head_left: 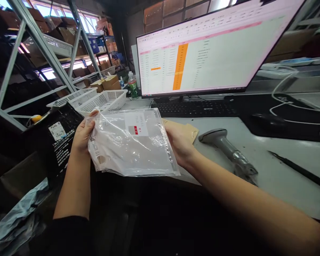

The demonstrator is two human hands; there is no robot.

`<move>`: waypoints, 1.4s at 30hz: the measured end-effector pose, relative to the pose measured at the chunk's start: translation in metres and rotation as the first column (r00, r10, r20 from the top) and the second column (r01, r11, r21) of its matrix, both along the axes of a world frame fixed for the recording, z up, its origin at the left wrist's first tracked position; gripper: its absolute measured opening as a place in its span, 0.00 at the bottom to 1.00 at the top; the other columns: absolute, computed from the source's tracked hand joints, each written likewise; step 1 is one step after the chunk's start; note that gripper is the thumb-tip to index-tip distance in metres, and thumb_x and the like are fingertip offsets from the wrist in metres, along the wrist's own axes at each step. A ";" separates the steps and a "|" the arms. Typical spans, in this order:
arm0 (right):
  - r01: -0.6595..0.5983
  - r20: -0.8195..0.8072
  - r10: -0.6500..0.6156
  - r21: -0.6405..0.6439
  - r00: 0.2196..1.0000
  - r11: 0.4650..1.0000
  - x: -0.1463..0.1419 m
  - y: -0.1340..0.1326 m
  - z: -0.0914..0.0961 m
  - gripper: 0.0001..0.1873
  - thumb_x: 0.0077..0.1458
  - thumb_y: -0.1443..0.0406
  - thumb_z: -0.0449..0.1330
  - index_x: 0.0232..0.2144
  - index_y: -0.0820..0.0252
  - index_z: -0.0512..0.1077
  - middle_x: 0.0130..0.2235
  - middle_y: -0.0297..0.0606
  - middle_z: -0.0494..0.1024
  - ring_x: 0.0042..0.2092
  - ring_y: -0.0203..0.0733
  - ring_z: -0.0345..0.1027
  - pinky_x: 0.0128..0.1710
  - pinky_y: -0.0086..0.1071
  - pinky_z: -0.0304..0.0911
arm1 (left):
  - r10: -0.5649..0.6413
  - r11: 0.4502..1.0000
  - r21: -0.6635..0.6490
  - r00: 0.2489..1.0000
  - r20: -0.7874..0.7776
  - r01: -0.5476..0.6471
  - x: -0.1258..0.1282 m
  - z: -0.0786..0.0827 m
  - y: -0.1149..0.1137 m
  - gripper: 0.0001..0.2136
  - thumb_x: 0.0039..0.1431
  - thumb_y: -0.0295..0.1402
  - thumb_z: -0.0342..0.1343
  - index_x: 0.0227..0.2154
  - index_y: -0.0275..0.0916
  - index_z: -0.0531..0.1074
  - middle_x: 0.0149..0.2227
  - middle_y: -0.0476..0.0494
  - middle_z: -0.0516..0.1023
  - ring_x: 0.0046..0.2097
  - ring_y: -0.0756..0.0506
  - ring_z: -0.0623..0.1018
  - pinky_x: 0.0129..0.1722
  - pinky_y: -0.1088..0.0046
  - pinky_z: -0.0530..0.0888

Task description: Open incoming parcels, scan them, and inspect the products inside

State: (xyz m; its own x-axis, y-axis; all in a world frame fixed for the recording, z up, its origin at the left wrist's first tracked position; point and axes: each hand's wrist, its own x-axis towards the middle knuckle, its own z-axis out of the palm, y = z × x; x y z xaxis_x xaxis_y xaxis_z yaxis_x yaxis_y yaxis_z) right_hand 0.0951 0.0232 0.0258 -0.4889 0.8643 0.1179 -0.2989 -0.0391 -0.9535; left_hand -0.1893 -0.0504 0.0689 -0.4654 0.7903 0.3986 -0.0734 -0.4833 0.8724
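Observation:
A clear plastic bag [133,153] with whitish contents and a white label [142,124] bearing a red mark is held up in front of me. My left hand [84,133] pinches its left edge, thumb on the near face. Behind the right edge, my right hand [180,144] grips the bag; most of its fingers are hidden by the plastic. Just past that hand, a tan envelope or card [190,131] lies on the desk. To the right of it rests a grey barcode scanner [226,145].
A large monitor [216,53] showing a spreadsheet stands behind a black keyboard [197,108]. White baskets [114,97] and a green-labelled bottle [132,85] are at back left. A mouse [268,121] and a black pen-like tool [301,169] lie right. Metal shelving [40,46] rises at left.

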 end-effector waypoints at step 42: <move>-0.327 0.267 0.279 0.156 0.922 0.932 0.049 0.001 0.017 0.21 0.53 0.50 0.63 0.39 0.59 0.81 0.41 0.45 0.82 0.43 0.50 0.76 0.43 0.42 0.72 | -0.287 0.952 -0.095 0.957 0.044 0.290 0.048 -0.038 0.055 0.20 0.52 0.39 0.69 0.49 0.42 0.78 0.34 0.46 0.81 0.32 0.48 0.78 0.33 0.74 0.75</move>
State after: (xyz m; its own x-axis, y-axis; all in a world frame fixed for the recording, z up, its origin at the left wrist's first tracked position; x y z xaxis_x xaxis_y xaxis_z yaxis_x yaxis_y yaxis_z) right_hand 0.1440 0.0238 0.0432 -0.7579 0.6420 0.1158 -0.0667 0.1003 -0.9927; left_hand -0.1412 0.0049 0.0312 -0.2222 0.9276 0.3004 -0.2231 -0.3483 0.9104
